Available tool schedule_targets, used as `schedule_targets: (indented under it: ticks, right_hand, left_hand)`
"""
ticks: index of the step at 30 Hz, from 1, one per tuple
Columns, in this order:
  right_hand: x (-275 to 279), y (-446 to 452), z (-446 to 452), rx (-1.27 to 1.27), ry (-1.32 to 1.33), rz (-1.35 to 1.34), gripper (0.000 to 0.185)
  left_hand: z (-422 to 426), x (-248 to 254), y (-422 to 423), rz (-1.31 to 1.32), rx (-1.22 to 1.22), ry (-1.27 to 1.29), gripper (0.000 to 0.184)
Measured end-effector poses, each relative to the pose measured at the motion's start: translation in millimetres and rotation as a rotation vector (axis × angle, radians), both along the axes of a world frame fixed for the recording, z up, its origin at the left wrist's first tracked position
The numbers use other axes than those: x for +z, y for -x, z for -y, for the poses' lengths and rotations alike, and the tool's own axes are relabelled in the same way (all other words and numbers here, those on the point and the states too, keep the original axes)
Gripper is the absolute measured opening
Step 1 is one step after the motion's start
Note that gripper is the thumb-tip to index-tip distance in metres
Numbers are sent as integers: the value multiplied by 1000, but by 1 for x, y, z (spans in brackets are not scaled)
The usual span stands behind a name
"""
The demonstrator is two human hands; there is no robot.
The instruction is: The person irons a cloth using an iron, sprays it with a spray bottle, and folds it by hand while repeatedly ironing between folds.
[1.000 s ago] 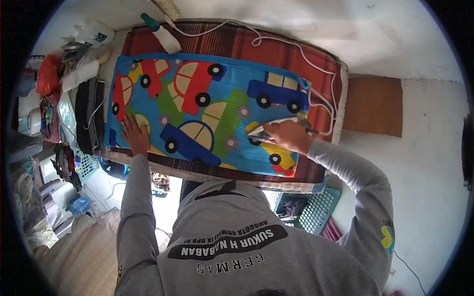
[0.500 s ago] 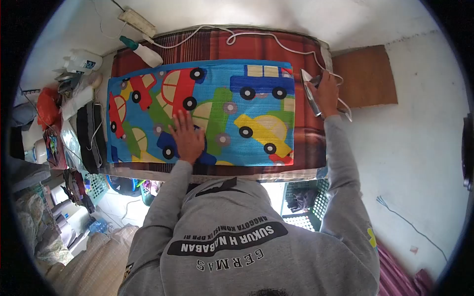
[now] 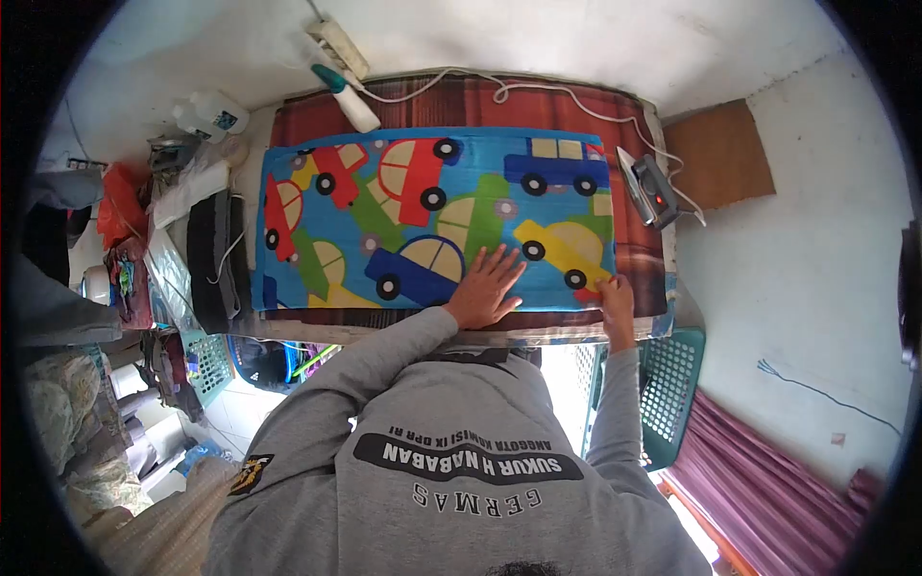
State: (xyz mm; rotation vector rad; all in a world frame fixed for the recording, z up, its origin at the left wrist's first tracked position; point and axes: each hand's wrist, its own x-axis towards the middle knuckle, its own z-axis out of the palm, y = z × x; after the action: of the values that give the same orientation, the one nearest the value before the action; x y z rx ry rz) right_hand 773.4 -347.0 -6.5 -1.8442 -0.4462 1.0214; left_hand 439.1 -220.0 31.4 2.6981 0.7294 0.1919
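A blue cloth [image 3: 317, 259] printed with colourful cars lies flat, folded into a long rectangle, on the padded surface in front of me. My left hand [image 3: 488, 290] presses on its lower edge, right of the middle, fingers spread. At the cloth's lower right corner, my right hand [image 3: 617, 300] is closed, pinching the edge. Nobody holds the clothes iron [image 3: 653, 190], which rests at the right end with a small red light showing. Its white cord [image 3: 567, 88] runs along the back.
A reddish plaid cover [image 3: 567, 110] lies beneath the cloth. At the back left are a spray bottle [image 3: 348, 100] with a green top and a power strip [image 3: 338, 50]. Dark folded clothes [image 3: 213, 254] sit on the left, and a green basket [image 3: 670, 394] stands below right.
My right hand has let go of the iron and come down to the cloth's lower right corner. My left hand has slid right along the cloth. The camera view has shifted.
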Motion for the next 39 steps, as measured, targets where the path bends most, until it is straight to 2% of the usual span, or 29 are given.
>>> schedule_targets:
  ticks: [1,2,3,4,5,6,7,8,9,11,13,15,16,18,19,20,21,22,23,24,25,27,29,33,35,36,38,39]
  right_hand:
    - [64,31,-20,-76,-169,-322,47]
    - [96,54,-39,-60,-179,-324,47]
    - [119,74,-57,-9,-270,-268,55]
    - [141,97,-76,44,-359,-213,64]
    - [170,126,-94,62,-365,-219,64]
    - [199,160,-110,268,-340,-108,68]
    - [212,196,-125,475,-313,6,73]
    - [199,235,-143,582,-485,-13,73]
    - [204,280,-154,673,-418,71,77]
    - [213,369,-176,862,-298,253,84]
    - [189,453,-193,938,-462,432,86]
    - [157,529,-211,1029,-534,463,86]
    - [145,556,-214,1030,-539,454,86]
    - [126,597,-213,1192,-549,323,85]
    - [116,606,-209,1193,-549,311,85]
    - [106,605,-201,1341,-493,371,81]
    - [99,601,-193,1491,-430,438,77]
    - [96,585,-187,1496,-482,409,69]
    - [94,561,-179,1503,-531,383,60]
    - [103,532,-172,1424,-540,342,53]
    - [114,502,-167,1348,-550,301,45]
    - [121,445,-157,1216,-304,361,40]
    - [97,401,-138,845,-302,341,34]
    - [62,372,-126,640,-102,439,39]
    - [45,381,-130,591,197,412,48]
    - [47,386,-134,584,195,411,48]
    - [61,398,-143,618,164,345,61]
    - [49,399,-143,610,61,244,59]
  left_hand:
    - [-4,-2,3,86,22,232,76]
    - [-10,-1,5,174,45,463,77]
    - [-20,21,5,284,155,833,77]
    - [-34,41,13,292,172,820,77]
    - [-51,61,22,435,276,1157,81]
    - [-67,78,33,582,377,1496,85]
    - [-87,93,52,614,405,1584,86]
    - [-106,111,79,709,385,1675,82]
    - [-121,131,109,804,361,1765,79]
    - [-142,164,177,877,769,1592,65]
    - [-174,127,276,887,762,1490,59]
    - [-172,143,337,937,813,1338,56]
    - [-175,133,368,932,822,1333,56]
    - [-175,72,431,812,994,1239,63]
    - [-178,24,458,791,1008,1176,67]
    - [-175,-2,469,782,1015,1177,67]
    - [-172,-23,473,658,1087,1042,69]
    - [-171,-35,471,540,1148,907,71]
    - [-172,-30,464,630,1074,897,66]
    - [-172,-15,455,638,1076,908,66]
    - [-171,9,447,710,1026,814,61]
    - [-171,44,448,784,978,716,56]
    - [-168,62,458,817,1041,525,49]
    - [-163,-3,505,639,1070,408,48]
    - [-160,-19,508,297,1126,305,47]
    - [-164,-15,505,297,1119,302,47]
    - [-163,-4,493,373,1087,176,47]
    - [-166,-1,489,374,1084,175,47]
